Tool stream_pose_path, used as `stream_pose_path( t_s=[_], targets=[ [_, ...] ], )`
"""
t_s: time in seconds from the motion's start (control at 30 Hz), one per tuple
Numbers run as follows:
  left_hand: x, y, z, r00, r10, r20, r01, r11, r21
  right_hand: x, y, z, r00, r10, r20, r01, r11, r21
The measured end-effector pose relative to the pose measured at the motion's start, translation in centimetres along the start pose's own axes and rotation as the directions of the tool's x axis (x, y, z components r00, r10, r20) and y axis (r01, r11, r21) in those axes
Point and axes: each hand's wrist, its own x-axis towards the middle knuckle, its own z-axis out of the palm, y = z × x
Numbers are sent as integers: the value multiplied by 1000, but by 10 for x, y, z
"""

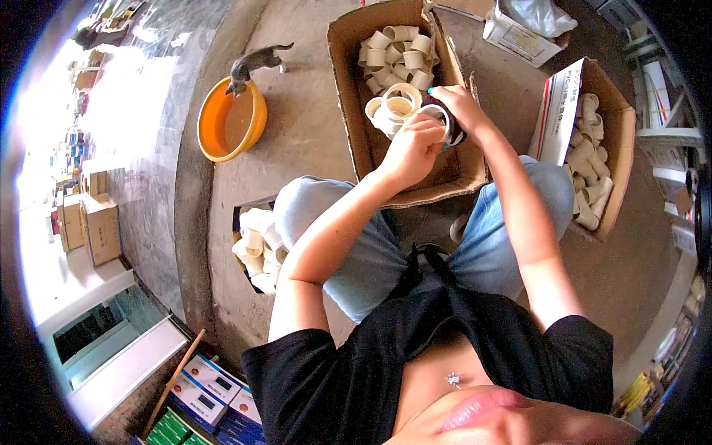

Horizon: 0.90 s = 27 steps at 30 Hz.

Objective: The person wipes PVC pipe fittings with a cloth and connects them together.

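A large cardboard box (345, 96) stands open between my knees, with many cream pipe fittings (400, 55) piled at its far end. Nearer, larger cream rings (400, 104) lie beside my hands. My left hand (460, 111) is closed around the right side of a white ring (446, 122) with something dark at it. The fingers of my right hand (419, 144) are bent and pressed together at the ring's left side, over its near edge. What the fingertips of my right hand grip is partly hidden.
An orange basin (259, 122) stands at the left, with a cat (256, 63) leaning over its rim. Boxes of fittings stand by my left knee (586, 170) and right knee (259, 248). Another box (519, 37) holds plastic bags.
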Motion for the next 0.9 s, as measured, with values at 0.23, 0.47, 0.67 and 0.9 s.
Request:
stream_pose_path(
  t_s=[0.23,0.47,0.67,0.9],
  targets=[
    [3,-2,-3,955,-294,28,295,952,-81,-9,-5,10,968,-159,-196,100,955,-278],
    [9,-16,-15,667,-737,111,501,333,-799,-35,-14,31,834,-551,-16,425,660,-619],
    [7,-27,-22,631,-752,192,424,127,-897,-41,-16,34,733,-660,166,485,335,-808],
    [31,-21,-48,671,-596,441,663,215,-717,-19,-10,28,775,-627,-80,488,674,-555]
  ],
)
